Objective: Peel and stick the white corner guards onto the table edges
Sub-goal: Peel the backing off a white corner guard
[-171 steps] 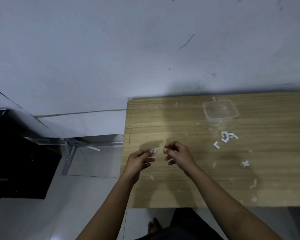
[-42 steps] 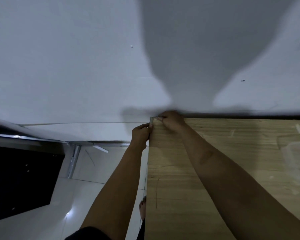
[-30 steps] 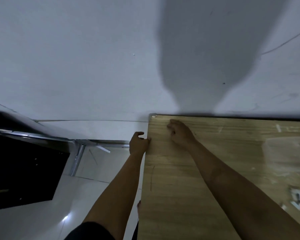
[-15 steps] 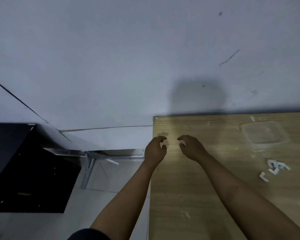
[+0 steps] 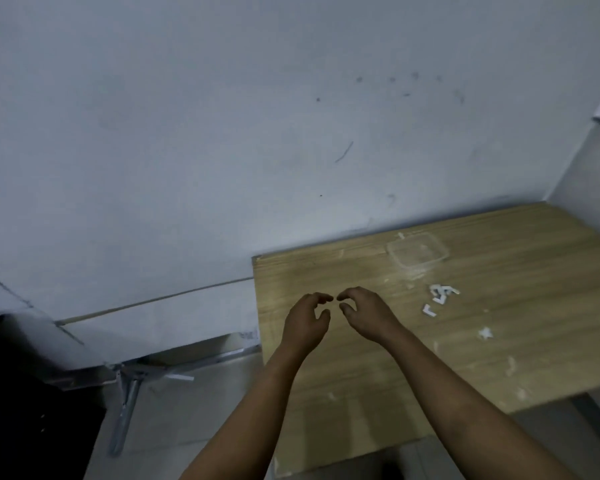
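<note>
Both hands, the left hand (image 5: 305, 318) and right hand (image 5: 366, 315), hover loosely curled and empty over the bench (image 5: 534, 306). Several white corner guards (image 5: 439, 297) lie unpeeled to the right, near a clear container (image 5: 418, 252). Much likely remains; whether the far-left corner carries one cannot be told.

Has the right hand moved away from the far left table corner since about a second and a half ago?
Yes. The right hand has come back toward the person from the far left corner of the table, and now hovers over the tabletop empty.

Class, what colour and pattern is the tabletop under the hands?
Light tan wood grain tabletop, seen best in the head view.
</note>
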Demonstrator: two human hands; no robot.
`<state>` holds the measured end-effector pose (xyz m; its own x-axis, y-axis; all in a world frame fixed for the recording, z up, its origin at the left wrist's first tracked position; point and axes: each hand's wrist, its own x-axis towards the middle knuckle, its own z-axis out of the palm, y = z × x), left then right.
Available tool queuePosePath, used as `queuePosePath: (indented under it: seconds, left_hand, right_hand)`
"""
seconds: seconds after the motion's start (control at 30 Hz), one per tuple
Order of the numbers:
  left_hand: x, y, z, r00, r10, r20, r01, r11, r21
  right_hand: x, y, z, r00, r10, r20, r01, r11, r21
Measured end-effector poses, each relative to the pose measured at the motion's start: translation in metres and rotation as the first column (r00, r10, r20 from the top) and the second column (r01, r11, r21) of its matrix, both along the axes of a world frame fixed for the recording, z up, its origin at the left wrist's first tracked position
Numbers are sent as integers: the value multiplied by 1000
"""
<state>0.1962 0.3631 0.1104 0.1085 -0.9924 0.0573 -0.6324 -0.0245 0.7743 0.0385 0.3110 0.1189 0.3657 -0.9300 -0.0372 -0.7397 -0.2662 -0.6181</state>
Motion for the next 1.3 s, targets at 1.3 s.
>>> queuePosePath:
  seconds: [1.3]
  left_hand:
    - [-269,-167,-139,990,18,137,-90,835,543]
  right_hand:
    - [-250,-142,-163,988,-40,-152,93,927,363]
